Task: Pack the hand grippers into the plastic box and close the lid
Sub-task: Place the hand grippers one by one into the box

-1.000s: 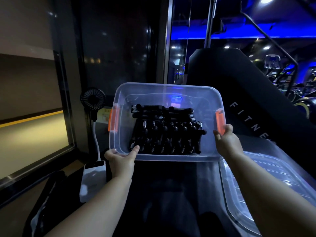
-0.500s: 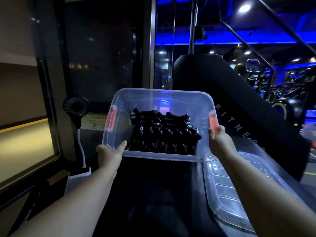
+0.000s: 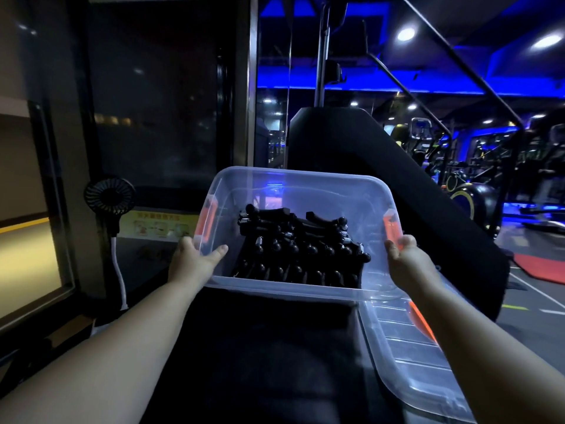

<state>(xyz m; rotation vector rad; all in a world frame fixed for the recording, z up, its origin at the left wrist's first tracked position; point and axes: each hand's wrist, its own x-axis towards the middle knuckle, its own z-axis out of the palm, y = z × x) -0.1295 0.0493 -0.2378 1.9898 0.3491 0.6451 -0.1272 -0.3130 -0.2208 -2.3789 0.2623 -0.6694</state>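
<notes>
The left grip (image 3: 192, 258) is spread wide on the near-left corner of the clear plastic box (image 3: 305, 191), thumb stretched along the wall. The right grip (image 3: 406, 258) lies flat and open against the right wall, just below an orange latch (image 3: 393, 228). Pressed between them, the box tips toward the person, likely so its contents can be checked. The black hand grippers (image 3: 299, 246) lie inside in packed rows, so loading looks finished. The lid (image 3: 406, 356) lies off the box, just to its right on the dark worktop (image 3: 260, 347), within reach for closing. Whether the box's base touches the worktop cannot be told. A small fan (image 3: 109, 195) stands to the left.
</notes>
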